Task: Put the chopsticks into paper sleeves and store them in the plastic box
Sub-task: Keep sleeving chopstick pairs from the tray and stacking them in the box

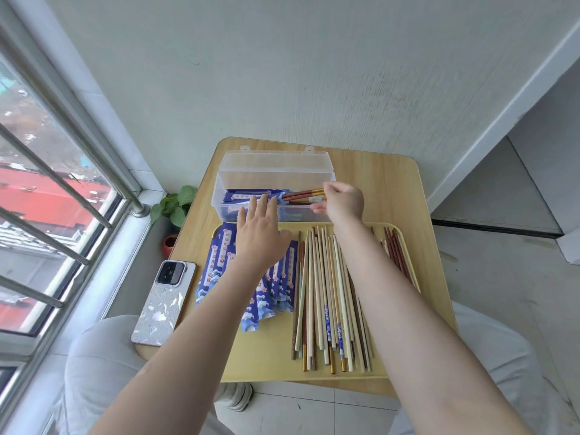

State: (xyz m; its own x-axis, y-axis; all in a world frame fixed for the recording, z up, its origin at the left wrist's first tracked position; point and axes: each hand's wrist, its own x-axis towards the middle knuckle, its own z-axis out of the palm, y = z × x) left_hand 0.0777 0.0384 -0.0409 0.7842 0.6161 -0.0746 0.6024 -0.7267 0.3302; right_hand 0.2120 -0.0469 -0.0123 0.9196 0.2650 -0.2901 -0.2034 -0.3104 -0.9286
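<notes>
Chopsticks (306,193) in a blue paper sleeve (251,196) lie across the open plastic box (226,178) at the far edge of the table (392,183), their long axis running along the length of the box, sleeve toward its left end and the bare red and gold butts poking out toward its right end. The right hand (343,202) is over the right end of the box, and its curled fingers pinch those bare ends. The left hand (259,233) lies flatter, fingers straight and a little apart, its tips over the near wall of the box and on or just beside the sleeved bundles inside; I cannot tell if they press down. So the pair points from the right fingers leftward into the box, and settling it looks like a job for the right hand, with the left steadying the sleeves. More empty sleeves (216,271) sit on the left part of the yellow tray (260,356), loose chopsticks (326,296) along its middle and right. A phone (163,302) rests near the left edge of the table.
</notes>
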